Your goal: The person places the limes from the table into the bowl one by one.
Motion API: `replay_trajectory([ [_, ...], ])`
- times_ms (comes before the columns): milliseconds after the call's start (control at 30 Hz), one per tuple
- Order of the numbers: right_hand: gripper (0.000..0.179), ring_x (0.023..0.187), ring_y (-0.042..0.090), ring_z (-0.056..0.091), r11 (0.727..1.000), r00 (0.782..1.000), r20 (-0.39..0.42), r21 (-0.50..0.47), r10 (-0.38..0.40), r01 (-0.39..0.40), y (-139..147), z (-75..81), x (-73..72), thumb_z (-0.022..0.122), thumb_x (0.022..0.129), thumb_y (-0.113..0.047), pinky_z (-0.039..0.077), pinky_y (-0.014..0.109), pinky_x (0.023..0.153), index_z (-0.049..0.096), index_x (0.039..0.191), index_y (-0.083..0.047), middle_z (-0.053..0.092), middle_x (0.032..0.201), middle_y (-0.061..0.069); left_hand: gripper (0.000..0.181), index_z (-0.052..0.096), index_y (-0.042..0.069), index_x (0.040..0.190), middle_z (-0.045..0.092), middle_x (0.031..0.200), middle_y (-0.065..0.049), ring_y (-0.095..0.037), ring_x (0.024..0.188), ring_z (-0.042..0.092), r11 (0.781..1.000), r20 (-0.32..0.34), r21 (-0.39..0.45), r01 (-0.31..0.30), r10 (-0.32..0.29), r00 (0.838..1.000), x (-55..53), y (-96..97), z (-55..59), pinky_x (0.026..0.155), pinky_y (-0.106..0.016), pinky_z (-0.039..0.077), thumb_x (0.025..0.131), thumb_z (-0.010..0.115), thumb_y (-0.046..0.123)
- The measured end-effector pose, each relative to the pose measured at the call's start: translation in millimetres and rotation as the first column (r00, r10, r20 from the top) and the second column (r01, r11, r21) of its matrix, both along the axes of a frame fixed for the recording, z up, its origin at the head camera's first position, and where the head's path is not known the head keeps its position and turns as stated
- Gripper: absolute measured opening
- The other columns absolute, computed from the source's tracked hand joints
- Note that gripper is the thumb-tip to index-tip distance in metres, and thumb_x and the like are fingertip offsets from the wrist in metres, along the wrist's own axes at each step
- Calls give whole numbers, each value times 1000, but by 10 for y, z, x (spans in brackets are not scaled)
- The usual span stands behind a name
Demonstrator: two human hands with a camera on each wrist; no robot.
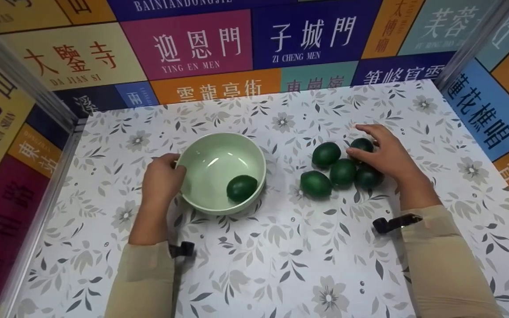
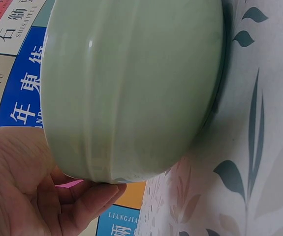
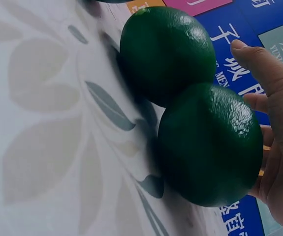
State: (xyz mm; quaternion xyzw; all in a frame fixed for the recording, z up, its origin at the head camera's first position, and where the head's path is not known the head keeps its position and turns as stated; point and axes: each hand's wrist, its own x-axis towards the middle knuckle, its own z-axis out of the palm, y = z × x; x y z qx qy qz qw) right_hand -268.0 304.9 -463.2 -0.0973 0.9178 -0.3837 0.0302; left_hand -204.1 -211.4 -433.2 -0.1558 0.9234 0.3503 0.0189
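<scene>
A light green bowl (image 1: 208, 152) stands left of centre on the table, with one dark green lime (image 1: 242, 188) inside, toward its right front. At the bowl's left side my left hand (image 1: 159, 181) grips the rim; the left wrist view shows its fingers against the outer wall (image 2: 146, 88). Several more limes (image 1: 343, 173) lie in a cluster to the right. Over the far right of this cluster hovers my right hand (image 1: 389, 152), thumb and index finger spread around the lime (image 1: 362, 144) at the back. In the right wrist view, two limes (image 3: 210, 147) sit beside the parted fingers.
A white cloth (image 1: 254, 265) with grey flowers and leaves covers the table. Colourful panels with Chinese lettering (image 1: 192, 44) rise behind and at both sides. Small black cameras, including one on the right wrist (image 1: 382, 225), are strapped over beige sleeves (image 1: 444, 260).
</scene>
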Motion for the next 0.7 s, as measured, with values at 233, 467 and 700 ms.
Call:
replay_trajectory([
  [233,85,154,44,29,998,998,52,62,-23,20,26,-6,-26,75,90,-55,25,66,121,43,159,-17,35,165,19,46,63,8,141,70,126,-17,-32,107,66,1000,14,7,-9,9,1000,-7,11,9,94,-47,53,98,53,19],
  [467,89,154,46,26,996,996,89,86,-28,21,26,-1,-36,74,90,-58,21,67,122,41,160,-15,32,166,21,46,63,7,141,70,126,-18,-32,107,66,1000,16,5,3,-3,1000,-20,0,11,95,-48,53,98,53,18],
  [700,86,150,47,32,994,993,113,105,-22,11,12,-12,-56,72,92,-56,24,66,121,41,159,-13,35,164,22,47,64,7,140,71,124,-18,-33,106,67,1000,-14,-17,-2,1,1000,-14,7,-11,94,-48,53,96,52,17],
])
